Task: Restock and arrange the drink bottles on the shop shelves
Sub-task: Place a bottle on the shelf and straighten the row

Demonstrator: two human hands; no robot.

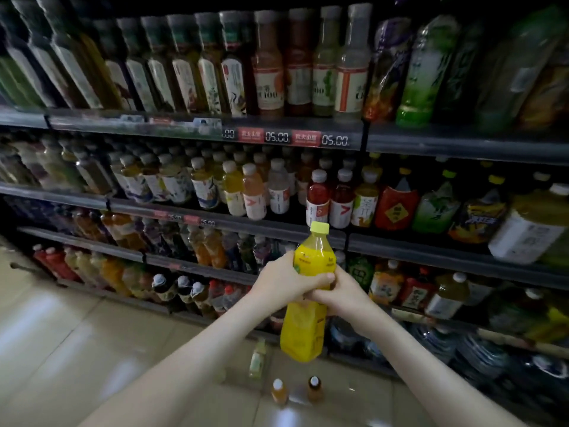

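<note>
1. Far left: pale tiled floor (77, 334) in front of dark shelves (77, 198), rows of upright drink bottles there blurred in the dim light.
2. On the upper shelf rail, towards the middle: red price tags (278, 136) beside the figures 05.00.
3. Left of centre: left hand (286, 280) wrapped round the yellow bottle (303, 334) just under its shoulder, thumb laid across the front.
4. Centre: that bottle held upright in the air in front of the lower shelves, well above the floor, yellow cap (319, 228) on top.
5. Just right of it: right hand (341, 295) gripping the same bottle at its waist, fingers curled round it and touching the left hand.
6. Below, on the floor: one pale green bottle (258, 359); nearer the camera, two small amber bottles (278, 391) with white caps, standing side by side, apart.
7. Far right, bottom: large clear water jugs (480, 349) under the lowest shelf; above them, bigger bottles crowding the shelf ends.
</note>
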